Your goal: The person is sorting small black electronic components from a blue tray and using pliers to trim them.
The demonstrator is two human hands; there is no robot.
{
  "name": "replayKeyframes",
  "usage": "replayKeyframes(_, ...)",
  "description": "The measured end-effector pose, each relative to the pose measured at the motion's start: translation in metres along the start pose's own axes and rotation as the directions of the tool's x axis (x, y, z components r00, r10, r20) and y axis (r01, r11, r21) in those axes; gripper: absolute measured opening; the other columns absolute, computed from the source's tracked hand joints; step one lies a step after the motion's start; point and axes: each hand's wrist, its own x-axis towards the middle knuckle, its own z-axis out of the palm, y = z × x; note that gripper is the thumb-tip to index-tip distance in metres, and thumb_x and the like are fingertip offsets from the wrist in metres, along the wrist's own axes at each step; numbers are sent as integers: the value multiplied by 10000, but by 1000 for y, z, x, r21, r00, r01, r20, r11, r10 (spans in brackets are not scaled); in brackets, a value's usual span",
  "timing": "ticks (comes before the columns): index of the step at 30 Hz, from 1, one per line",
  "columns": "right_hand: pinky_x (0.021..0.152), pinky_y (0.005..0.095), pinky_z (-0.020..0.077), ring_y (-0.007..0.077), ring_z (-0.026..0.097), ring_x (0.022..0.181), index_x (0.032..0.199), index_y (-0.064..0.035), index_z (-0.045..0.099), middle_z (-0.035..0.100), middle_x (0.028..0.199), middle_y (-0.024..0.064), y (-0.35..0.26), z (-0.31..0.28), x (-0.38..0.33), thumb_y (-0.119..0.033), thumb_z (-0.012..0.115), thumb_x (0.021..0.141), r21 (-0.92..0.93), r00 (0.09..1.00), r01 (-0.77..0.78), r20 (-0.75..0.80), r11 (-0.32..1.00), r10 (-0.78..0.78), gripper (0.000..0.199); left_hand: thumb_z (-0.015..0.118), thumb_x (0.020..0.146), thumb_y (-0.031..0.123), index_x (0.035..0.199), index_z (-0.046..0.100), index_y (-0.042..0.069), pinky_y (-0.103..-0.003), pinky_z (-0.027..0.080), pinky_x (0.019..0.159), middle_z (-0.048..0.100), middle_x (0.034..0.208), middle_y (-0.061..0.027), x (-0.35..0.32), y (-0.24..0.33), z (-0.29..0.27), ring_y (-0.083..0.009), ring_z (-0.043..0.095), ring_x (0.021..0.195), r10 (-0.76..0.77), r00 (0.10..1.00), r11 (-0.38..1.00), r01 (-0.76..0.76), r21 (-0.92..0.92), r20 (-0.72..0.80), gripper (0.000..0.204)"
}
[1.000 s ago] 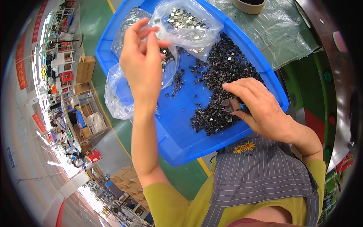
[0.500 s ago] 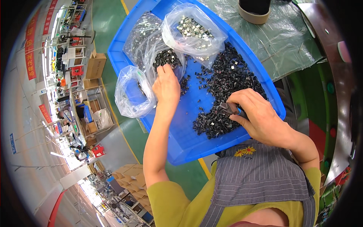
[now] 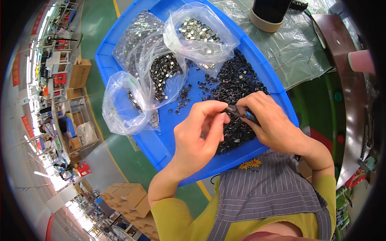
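My right hand [image 3: 271,120] is closed around a dark pair of pliers [image 3: 237,111] with a bit of blue at the grip. The jaws point left and meet the fingertips of my left hand [image 3: 197,134]. Thumb and forefinger of that hand are pinched on a small black piece [image 3: 226,112], mostly hidden by the fingers. Both hands are over a blue plastic tray [image 3: 161,150]. Beneath them spreads a heap of small black parts [image 3: 235,80]. To the left, an opened clear bag [image 3: 183,90] contains more dark parts with shiny faces.
Another clear bag [image 3: 227,34], holding silvery small pieces [image 3: 197,30], lies at the tray's far side. A crumpled clear bag [image 3: 116,124] hangs over the left rim. Beyond the tray stand a tape roll [image 3: 263,22] on plastic sheeting and a pink cup [image 3: 360,62].
My left hand has come back from the bag of dark parts to the pliers' jaws, its fingers still pinched. The right hand has shifted slightly, keeping the pliers. The view has moved a little.
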Motion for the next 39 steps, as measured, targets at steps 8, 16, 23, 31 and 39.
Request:
replayKeyframes(8, 846, 407, 415, 330, 523, 970, 1080, -26, 497, 545, 1005, 132, -6, 4, 7, -10, 659, 798, 96, 998, -31, 60, 995, 25, 326, 583, 882, -60, 1184, 521, -20, -225, 502, 520, 686, 875, -132, -5, -14, 5, -110, 636, 612, 40, 999, 999, -40, 21, -1, 311)
replayKeyframes(16, 861, 403, 424, 327, 524, 975, 1121, -15, 483, 538, 1013, 136, -6, 4, 8, -3, 645, 821, 183, 996, -50, 77, 982, 37, 341, 588, 861, -87, 1217, 515, -20, -211, 504, 511, 691, 878, -132, -1, -15, 6, -95, 639, 597, 179, 983, 977, -181, 114, 25, 370)
replayKeyframes(23, 874, 402, 422, 326, 523, 987, 1147, -14, 482, 539, 1025, 137, -6, 5, 8, -6, 643, 825, 183, 996, -52, 84, 982, 37, 361, 643, 817, -45, 1158, 544, -24, -314, 523, 569, 657, 936, -149, -1, -13, 6, -234, 679, 716, 147, 989, 983, -149, 103, 25, 356)
replayKeyframes(31, 845, 404, 424, 339, 521, 966, 1122, -5, 486, 540, 1019, 153, -5, 6, 6, -33, 645, 834, 128, 997, -55, 69, 990, 47, 330, 588, 861, -83, 1209, 529, -10, -213, 515, 514, 685, 855, -122, 0, -13, 7, -102, 655, 619, 180, 984, 976, -180, 121, 17, 360)
replayKeyframes(39, 812, 412, 424, 345, 520, 939, 1109, 2, 486, 536, 1000, 159, -4, 6, 5, -43, 645, 839, 132, 994, -85, 76, 988, 75, 317, 559, 876, -85, 1230, 517, -12, -200, 482, 499, 682, 845, -114, 3, -17, 7, -80, 608, 571, 136, 990, 989, -138, 47, 43, 364)
